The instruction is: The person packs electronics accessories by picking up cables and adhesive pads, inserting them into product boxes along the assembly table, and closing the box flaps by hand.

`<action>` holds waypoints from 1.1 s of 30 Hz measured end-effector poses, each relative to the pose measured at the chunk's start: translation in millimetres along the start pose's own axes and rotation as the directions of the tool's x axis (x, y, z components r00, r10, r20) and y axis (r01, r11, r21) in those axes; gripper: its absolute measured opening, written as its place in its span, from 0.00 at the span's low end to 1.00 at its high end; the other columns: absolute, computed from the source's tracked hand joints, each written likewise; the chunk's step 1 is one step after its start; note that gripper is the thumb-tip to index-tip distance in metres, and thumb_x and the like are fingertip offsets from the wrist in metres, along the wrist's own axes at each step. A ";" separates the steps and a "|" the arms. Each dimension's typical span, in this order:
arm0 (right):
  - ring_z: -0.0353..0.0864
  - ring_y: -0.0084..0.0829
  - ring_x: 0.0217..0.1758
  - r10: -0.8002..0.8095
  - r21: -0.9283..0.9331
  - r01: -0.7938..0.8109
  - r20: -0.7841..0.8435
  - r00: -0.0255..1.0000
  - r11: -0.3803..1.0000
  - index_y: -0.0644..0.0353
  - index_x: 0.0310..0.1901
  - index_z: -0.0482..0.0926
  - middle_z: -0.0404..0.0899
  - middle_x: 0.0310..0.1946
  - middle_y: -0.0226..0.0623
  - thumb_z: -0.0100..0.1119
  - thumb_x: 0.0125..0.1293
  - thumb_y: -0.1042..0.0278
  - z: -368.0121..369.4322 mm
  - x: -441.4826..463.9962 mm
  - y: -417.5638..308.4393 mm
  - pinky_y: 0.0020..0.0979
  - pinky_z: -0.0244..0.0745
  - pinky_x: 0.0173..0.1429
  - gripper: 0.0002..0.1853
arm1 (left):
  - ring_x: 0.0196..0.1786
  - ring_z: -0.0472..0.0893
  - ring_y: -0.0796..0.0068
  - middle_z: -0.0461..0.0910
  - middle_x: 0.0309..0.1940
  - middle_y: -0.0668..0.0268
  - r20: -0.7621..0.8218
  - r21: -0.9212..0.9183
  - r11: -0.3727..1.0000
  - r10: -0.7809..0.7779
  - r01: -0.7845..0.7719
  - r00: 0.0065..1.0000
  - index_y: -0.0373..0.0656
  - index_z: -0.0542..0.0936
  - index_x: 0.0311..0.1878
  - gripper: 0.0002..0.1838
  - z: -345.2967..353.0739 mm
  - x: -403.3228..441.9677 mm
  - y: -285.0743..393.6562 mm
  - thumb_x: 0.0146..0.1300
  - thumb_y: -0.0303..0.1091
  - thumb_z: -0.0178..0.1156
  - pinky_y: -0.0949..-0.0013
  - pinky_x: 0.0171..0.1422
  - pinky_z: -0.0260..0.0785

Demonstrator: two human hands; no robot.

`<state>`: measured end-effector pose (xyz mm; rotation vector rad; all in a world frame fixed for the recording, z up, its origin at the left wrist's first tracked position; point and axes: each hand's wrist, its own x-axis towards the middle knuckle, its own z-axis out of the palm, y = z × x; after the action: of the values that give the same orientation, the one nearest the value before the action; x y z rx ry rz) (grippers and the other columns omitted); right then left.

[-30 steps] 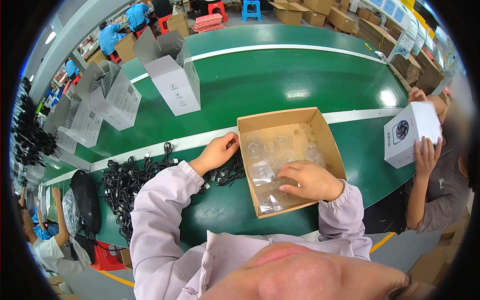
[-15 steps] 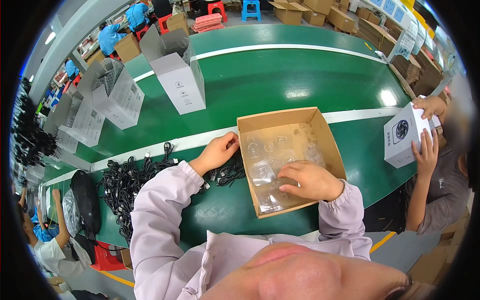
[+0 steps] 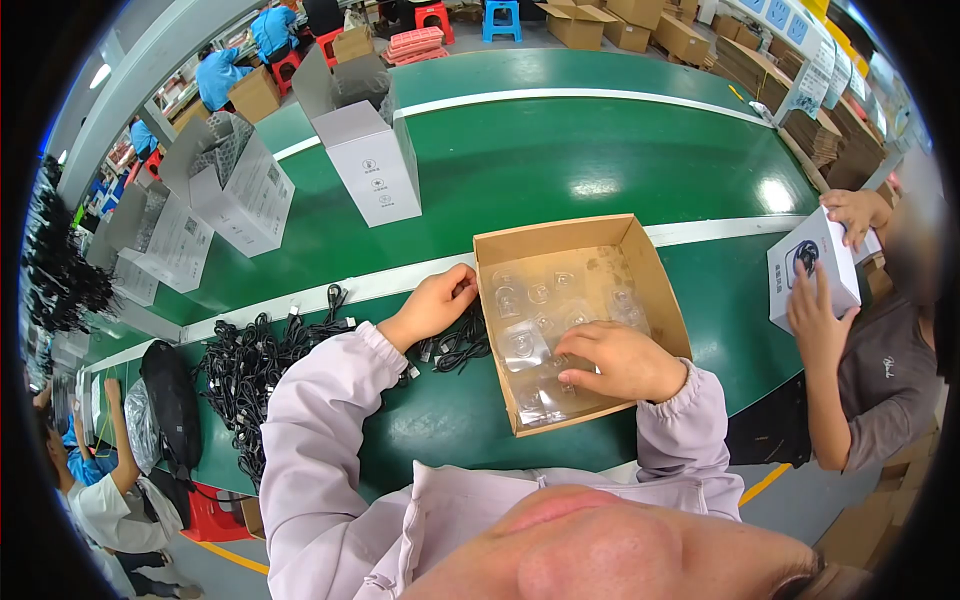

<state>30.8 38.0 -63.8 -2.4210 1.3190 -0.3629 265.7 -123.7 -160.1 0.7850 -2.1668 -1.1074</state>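
Observation:
My right hand [image 3: 625, 362] reaches into a shallow cardboard tray [image 3: 655, 290], its thumb and bent fingers apart over clear plastic adhesive-looking pieces [image 3: 522, 345]. The fingertips are at these pieces; whether they touch one I cannot tell. Against the tray's left side, my left hand [image 3: 432, 308] is closed with its fingers curled, and what they hold, if anything, is hidden. Beside and below that hand lie black cables [image 3: 460, 345]. A larger heap of bundled black cables [image 3: 250, 375] with plugs lies left of my left sleeve.
Several open white boxes [image 3: 375, 175] with bubble wrap stand on the green belt [image 3: 520, 150] at the left. On the right, a co-worker's hands [image 3: 825, 310] are at a white box [image 3: 815, 275] with a fan picture. A black bag [image 3: 170, 410] lies at far left.
The open white boxes at the left have shifted slightly to the right. The co-worker's lower hand has moved left across the front of the fan box. My hands have stayed in place.

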 end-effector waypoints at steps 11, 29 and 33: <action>0.70 0.44 0.51 0.184 -0.110 -0.192 -0.083 0.979 0.975 0.59 0.45 0.74 0.72 0.45 0.44 0.60 0.53 0.56 12.6 5.3 1.1 0.37 0.67 0.53 0.20 | 0.22 0.68 0.84 0.70 0.22 0.74 -0.039 -0.463 0.863 -0.246 0.200 0.969 0.43 0.71 0.35 0.05 -12.4 -2.8 -0.6 0.64 0.34 0.51 0.80 0.27 0.63; 0.77 0.43 0.25 0.448 -0.415 -0.412 -0.013 0.894 0.811 0.57 0.50 0.73 0.76 0.21 0.46 0.56 0.46 0.71 -14.2 41.8 -2.5 0.38 0.73 0.33 0.24 | 0.20 0.69 0.86 0.70 0.22 0.75 -0.206 -0.787 0.616 -0.319 0.037 0.925 0.44 0.73 0.31 0.09 -25.0 0.1 -20.3 0.58 0.37 0.61 0.81 0.23 0.61; 0.77 0.28 0.27 0.490 -0.037 -0.491 -0.026 0.871 0.871 0.61 0.45 0.71 0.77 0.23 0.34 0.59 0.51 0.75 -52.6 86.7 -42.6 0.27 0.72 0.34 0.18 | 0.23 0.71 0.84 0.71 0.23 0.74 -0.216 -0.875 0.484 -0.351 -0.021 0.911 0.44 0.74 0.32 0.08 -36.8 1.2 -30.4 0.58 0.36 0.61 0.81 0.27 0.64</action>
<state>88.7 -23.9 6.4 -2.0098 1.8964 -0.2127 298.4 -157.8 -167.4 0.6305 -0.9502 -1.7578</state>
